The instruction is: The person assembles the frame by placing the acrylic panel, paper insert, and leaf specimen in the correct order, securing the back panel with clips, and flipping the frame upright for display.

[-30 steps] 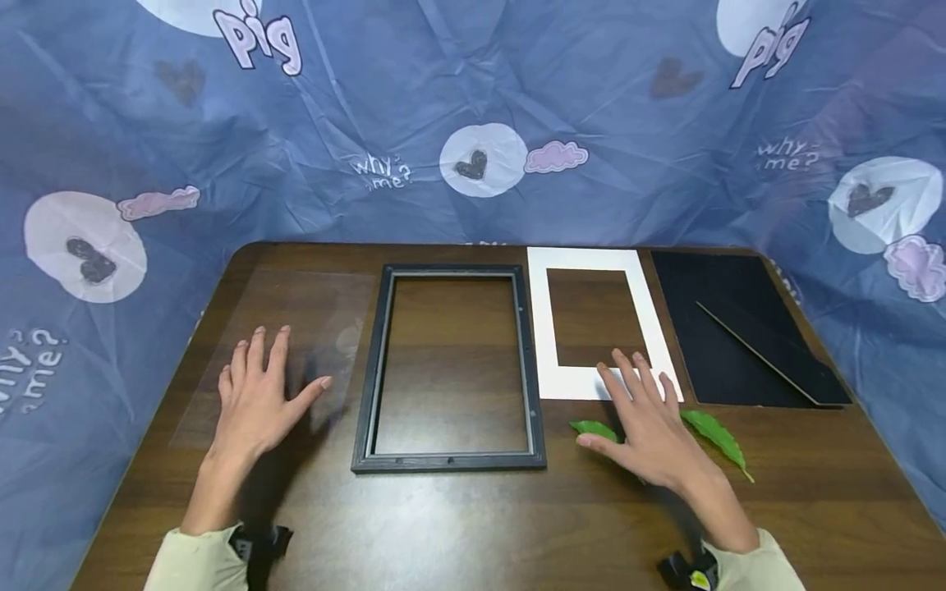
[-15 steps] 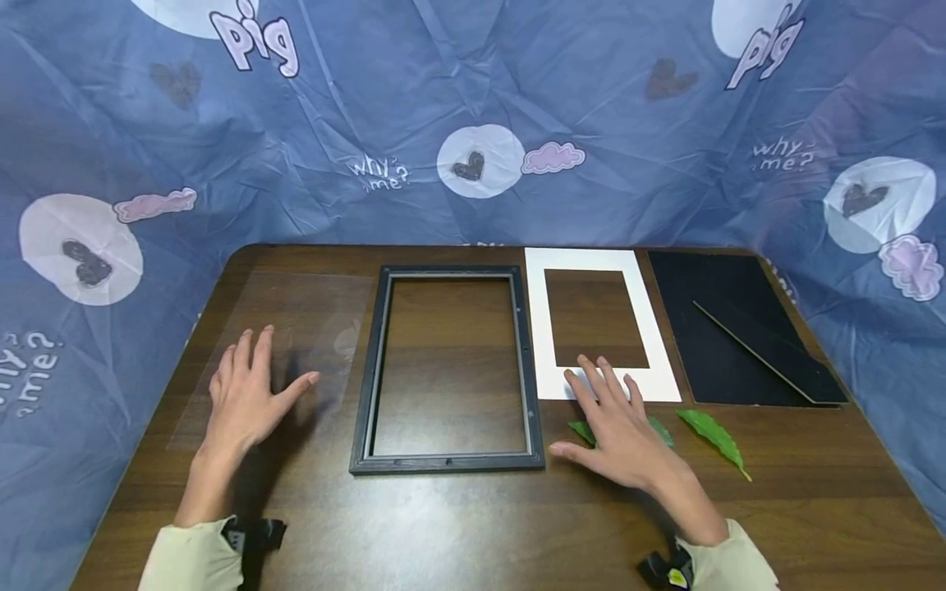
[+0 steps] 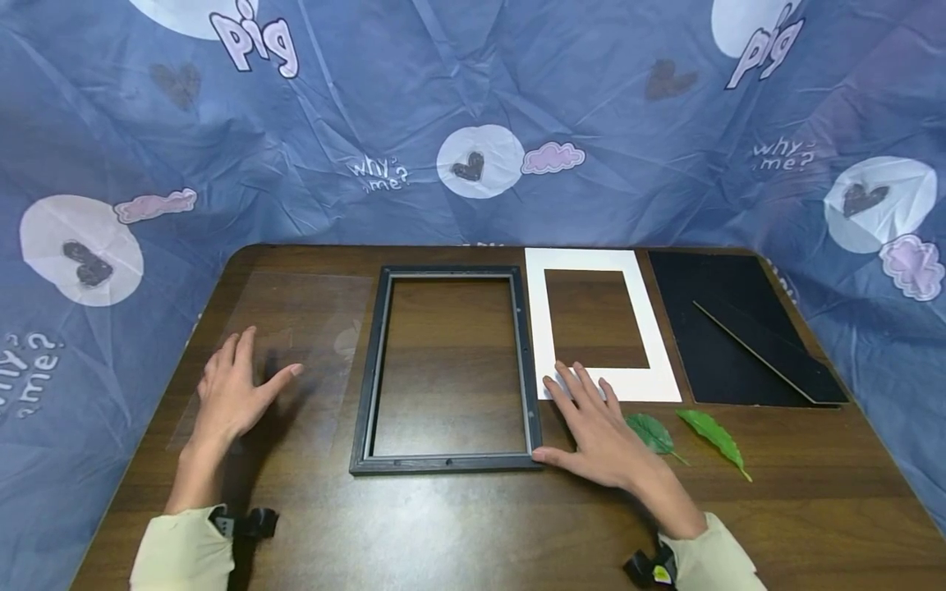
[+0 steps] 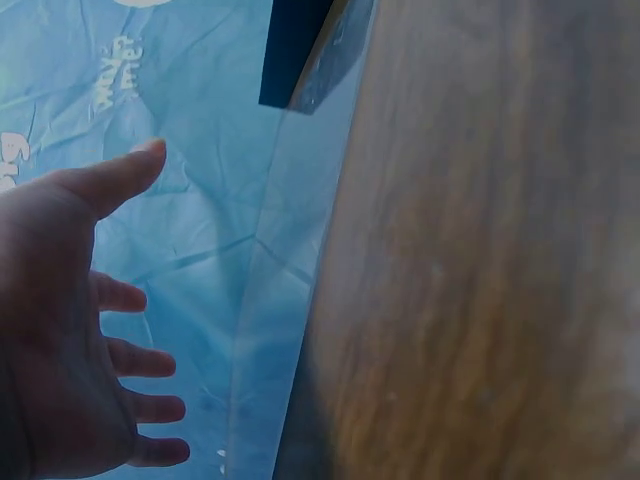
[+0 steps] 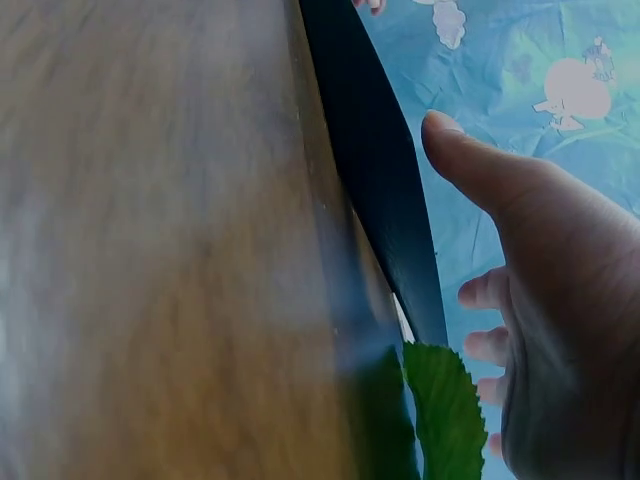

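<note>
My left hand point(image 3: 229, 398) hovers with spread fingers over the near left part of a clear plastic sheet point(image 3: 325, 320). The left wrist view shows the hand point(image 4: 55, 340) apart from the sheet's edge, gripping nothing. A dark grey picture frame point(image 3: 447, 465) lies in the middle. To its right, my right hand point(image 3: 602, 439) is held out flat, its thumb overlapping the frame's near right corner and its fingertips over the white mat point(image 3: 658, 385). In the right wrist view that hand point(image 5: 570, 270) holds nothing; a green leaf point(image 5: 445, 410) shows below it.
Two green leaves lie right of the right hand, a rounder leaf point(image 3: 650, 432) and a longer leaf point(image 3: 713, 437). Behind them rests a black backing board point(image 3: 709, 345) with a slanted stand flap point(image 3: 776, 349). Blue patterned cloth point(image 3: 310, 164) rises beyond the table point(image 3: 443, 533).
Both hands have drifted left. My right hand has come from beside the longer leaf to the frame's near right corner, uncovering the rounder leaf. The objects stay where they were.
</note>
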Available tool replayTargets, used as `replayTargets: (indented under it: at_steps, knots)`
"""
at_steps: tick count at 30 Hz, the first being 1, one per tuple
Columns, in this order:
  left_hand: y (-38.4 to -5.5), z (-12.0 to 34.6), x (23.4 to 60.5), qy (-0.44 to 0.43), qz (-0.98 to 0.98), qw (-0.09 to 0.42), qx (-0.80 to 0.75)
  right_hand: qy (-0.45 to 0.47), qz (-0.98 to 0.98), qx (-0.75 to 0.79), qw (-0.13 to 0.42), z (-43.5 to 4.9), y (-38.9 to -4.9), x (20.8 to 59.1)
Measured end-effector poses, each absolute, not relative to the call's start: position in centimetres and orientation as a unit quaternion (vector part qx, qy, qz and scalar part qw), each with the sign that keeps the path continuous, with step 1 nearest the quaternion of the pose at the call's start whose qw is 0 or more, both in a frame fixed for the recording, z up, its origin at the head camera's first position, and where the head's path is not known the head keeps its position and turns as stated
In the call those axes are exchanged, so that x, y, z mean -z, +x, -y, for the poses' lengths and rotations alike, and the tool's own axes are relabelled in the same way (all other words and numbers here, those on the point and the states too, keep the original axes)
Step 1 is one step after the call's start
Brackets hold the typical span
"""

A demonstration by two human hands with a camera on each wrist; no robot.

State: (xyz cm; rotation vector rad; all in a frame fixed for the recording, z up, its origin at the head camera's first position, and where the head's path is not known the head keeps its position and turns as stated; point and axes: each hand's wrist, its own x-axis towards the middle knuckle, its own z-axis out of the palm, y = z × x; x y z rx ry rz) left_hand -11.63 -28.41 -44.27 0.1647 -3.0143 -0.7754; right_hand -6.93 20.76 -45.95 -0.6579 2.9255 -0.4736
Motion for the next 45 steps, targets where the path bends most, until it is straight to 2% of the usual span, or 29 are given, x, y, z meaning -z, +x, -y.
replayTargets:
  at_steps: [22, 33, 41, 45]
  knots:
    - [-12.6, 31.8, 45.6, 0.092, 0.964, -0.035, 0.248, -0.247, -0.948, 0.185, 0.078, -19.6, -6.8, 46.5]
    - [-12.4, 32.2, 46.2, 0.102, 0.967, -0.031, 0.232, -0.246, -0.946, 0.194, 0.086, -19.7, -6.7, 46.8]
    - [-12.5, 31.9, 46.5, 0.145, 0.966, -0.019, 0.213, -0.239, -0.948, 0.193, 0.085, -19.7, -6.6, 47.0]
    - [-12.5, 31.8, 46.5, 0.167, 0.963, -0.029, 0.209, -0.239, -0.948, 0.193, 0.084, -19.7, -6.6, 47.1]
